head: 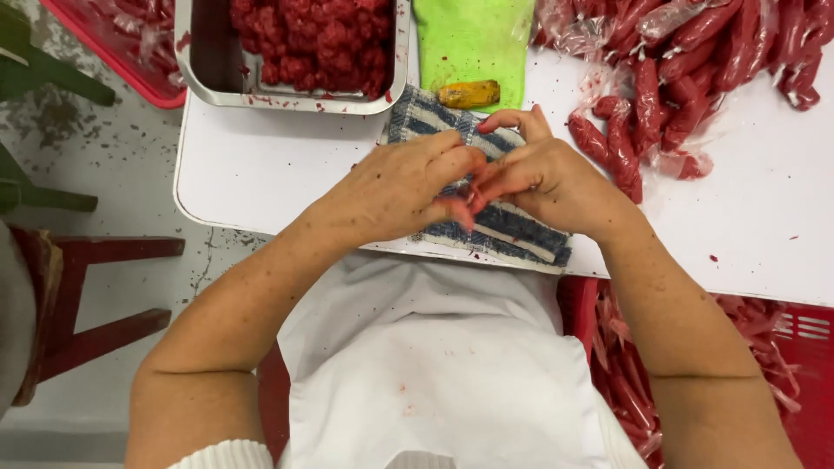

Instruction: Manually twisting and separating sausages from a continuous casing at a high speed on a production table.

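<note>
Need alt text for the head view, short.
Seen from above, a person's left hand and right hand meet fingertip to fingertip over a blue-and-white striped cloth on a white table. A metal tray of red minced meat sits at the far edge, with a pile of red wrapped sausages on the right.

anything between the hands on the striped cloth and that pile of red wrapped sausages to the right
Nothing visible: bare white table lies between the right hand on the blue-and-white striped cloth and the red plastic-wrapped sausages.
</note>
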